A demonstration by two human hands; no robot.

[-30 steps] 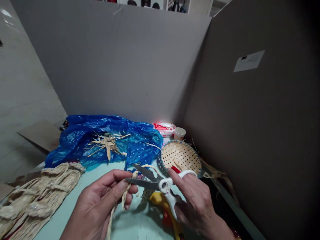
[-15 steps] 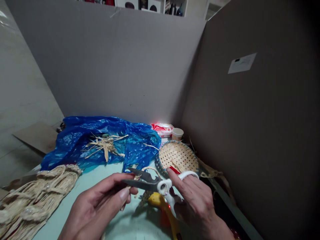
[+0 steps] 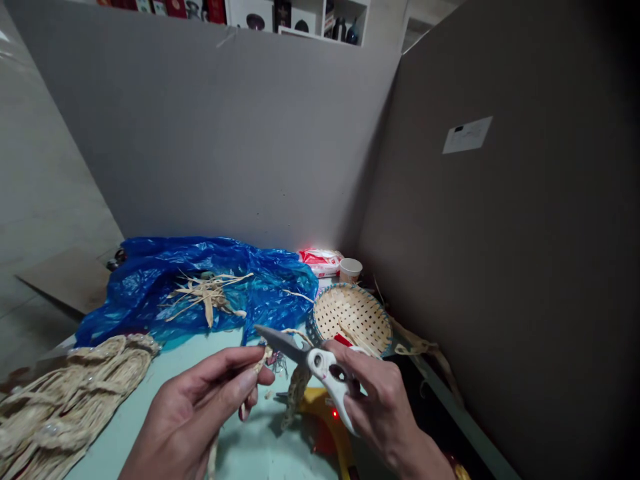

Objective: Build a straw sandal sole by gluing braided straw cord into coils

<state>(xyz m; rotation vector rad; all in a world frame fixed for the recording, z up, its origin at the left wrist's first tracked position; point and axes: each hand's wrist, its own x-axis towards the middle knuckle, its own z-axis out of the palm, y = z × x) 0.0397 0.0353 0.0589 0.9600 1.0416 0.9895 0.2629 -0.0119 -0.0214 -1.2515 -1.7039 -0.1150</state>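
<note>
My left hand point(image 3: 205, 400) pinches a braided straw strand point(image 3: 263, 360) between thumb and fingertips. White-handled scissors point(image 3: 323, 373) are in my right hand point(image 3: 380, 400), their dark blades closed and pointing up and left, just right of the strand's end. Under the scissors a yellow glue gun point(image 3: 320, 402) with a small red light lies on the pale green table point(image 3: 250, 453). A braided piece point(image 3: 296, 393) hangs or lies beside its nozzle; which one is unclear.
A round woven basket point(image 3: 345, 310) holds straw strips and something red. Behind it stand a paper cup point(image 3: 351, 269) and a red-white packet point(image 3: 321, 261). Straw scraps point(image 3: 207, 293) lie on a blue plastic bag point(image 3: 150, 273). Straw bundles point(image 3: 75, 400) fill the left. Grey panels point(image 3: 225, 133) surround the table.
The scissor blades have closed and moved off the strand. My right hand has shifted left and turned slightly, while my left hand keeps its pinch. The view has tilted a little.
</note>
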